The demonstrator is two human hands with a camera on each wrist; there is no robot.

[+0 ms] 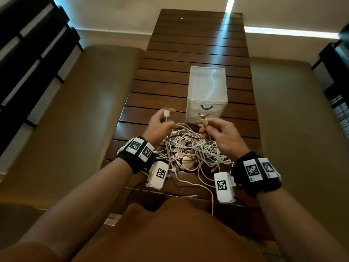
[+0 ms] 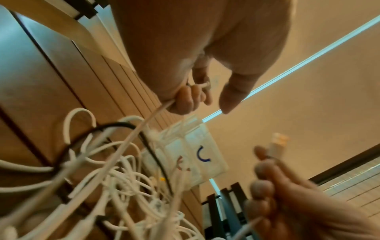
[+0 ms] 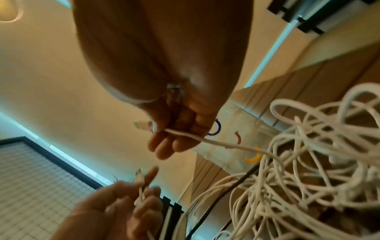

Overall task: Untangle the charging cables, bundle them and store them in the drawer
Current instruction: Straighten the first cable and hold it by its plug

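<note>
A tangled heap of white charging cables [image 1: 190,148], with a black one among them, lies on the slatted wooden table [image 1: 198,48]. My left hand [image 1: 162,121] is raised above the heap and pinches a white USB plug [image 1: 167,112] with its cable [image 2: 131,138] trailing into the tangle. My right hand [image 1: 217,131] pinches another white plug [image 1: 203,120], its cable [image 3: 226,146] also running down into the heap [image 3: 308,170]. Just behind the hands stands a translucent plastic drawer unit [image 1: 207,86] with blue [image 1: 206,107], red and yellow handles, its drawers closed.
Tan benches [image 1: 90,118] run along both sides of the table. One white cable end [image 1: 192,196] hangs over the near table edge by my lap. The far half of the table holds nothing but a small white speck.
</note>
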